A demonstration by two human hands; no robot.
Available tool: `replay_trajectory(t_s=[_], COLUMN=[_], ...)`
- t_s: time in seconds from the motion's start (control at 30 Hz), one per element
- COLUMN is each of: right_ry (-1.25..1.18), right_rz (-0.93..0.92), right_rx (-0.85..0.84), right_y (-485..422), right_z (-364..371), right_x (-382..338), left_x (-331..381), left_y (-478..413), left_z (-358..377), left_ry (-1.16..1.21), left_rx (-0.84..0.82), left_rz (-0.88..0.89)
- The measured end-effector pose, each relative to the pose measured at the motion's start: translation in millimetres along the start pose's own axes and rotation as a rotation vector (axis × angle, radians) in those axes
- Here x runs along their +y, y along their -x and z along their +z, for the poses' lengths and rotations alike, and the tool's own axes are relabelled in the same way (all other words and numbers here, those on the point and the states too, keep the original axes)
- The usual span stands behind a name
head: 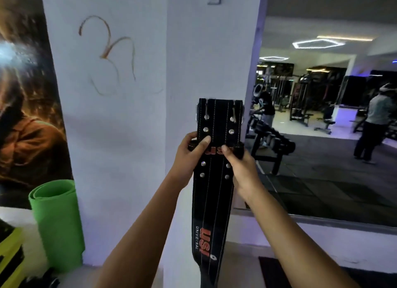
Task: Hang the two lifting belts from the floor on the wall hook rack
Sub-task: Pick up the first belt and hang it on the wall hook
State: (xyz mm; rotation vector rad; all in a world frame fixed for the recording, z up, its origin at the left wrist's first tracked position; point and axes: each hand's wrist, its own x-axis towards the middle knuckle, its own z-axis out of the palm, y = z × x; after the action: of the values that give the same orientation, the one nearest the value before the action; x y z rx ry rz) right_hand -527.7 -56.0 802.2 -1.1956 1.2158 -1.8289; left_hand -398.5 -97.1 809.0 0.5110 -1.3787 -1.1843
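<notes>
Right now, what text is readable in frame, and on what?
"USI": red letters low on the black lifting belt.
"UNIVERSAL": small white print beside it, only just legible.
Red letters on the belt's loop, between the left hand and right hand: partly covered, unreadable.
Brown scrawl on the white wall: not legible text.

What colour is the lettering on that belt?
Red-orange lettering on the black lifting belt, clearest in the head view.

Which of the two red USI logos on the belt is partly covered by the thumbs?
The upper logo, on the loop band, sits under both thumbs. The lower logo, beside the word UNIVERSAL further down the black belt, is fully uncovered.
</notes>
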Motion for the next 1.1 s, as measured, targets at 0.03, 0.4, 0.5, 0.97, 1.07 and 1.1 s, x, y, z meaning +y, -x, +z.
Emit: replay_trajectory(t_s=[0.03,0.4,0.5,0.97,1.07,1.1], right_ry=[0.009,-0.145,-0.151,-0.189,-0.219,-0.228], right_rz=[-0.015,-0.079,-0.116,-0.115,-0.123,-0.121], right_rx=[0.011,0.108,0.151,0.222,0.225,0.228], right_y=[-7,-37,-40,-39,-38,-37], right_z=[3,27,33,41,41,42], right_x=[-12,-87,-99,-138,-136,-137], left_x=[7,73,46,10,4,10], left_y=[-5,-43,-22,2,5,0], left_z=[2,21,15,-17,-24,-23], left_ry=[0.031,0.047,0.025,-0.083,-0.098,-0.097], left_rx=[0.000,-0.066,-0.137,-0.414,-0.424,-0.413], left_rz=[0.022,0.165,0.092,-0.135,-0.179,-0.172])
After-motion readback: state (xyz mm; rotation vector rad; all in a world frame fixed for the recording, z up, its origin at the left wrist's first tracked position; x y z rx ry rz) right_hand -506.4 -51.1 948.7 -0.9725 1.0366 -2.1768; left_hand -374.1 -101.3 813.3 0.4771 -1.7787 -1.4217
